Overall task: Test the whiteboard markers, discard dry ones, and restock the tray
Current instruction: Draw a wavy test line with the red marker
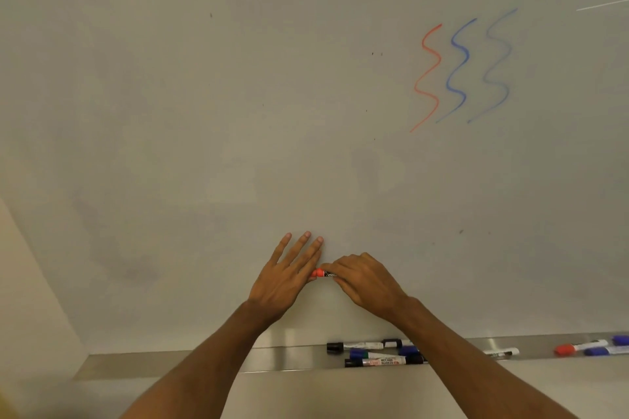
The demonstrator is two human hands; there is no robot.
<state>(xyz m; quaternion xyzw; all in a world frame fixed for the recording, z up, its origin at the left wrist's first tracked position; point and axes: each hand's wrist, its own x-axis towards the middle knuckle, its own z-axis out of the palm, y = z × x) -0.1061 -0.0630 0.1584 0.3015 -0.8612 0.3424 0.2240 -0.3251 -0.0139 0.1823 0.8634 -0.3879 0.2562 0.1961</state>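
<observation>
While test squiggles [463, 71] sit upper right, red marker [328, 274] is at lower centre: right hand [367, 282] wrapped round barrel, left hand [282, 279] pinching cap [318, 272]. Capping or uncapping, I reckon; next needs straight push or pull, then tray [204, 364] along bottom.

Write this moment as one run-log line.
right hand: grips red marker | left hand: pinches cap | whiteboard: three squiggles | tray: more markers

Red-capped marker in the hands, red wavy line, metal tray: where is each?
red-capped marker [320, 273]: head view, red cap.
red wavy line [428, 74]: head view, middle stretch.
metal tray [129, 366]: head view, bare left part.
</observation>
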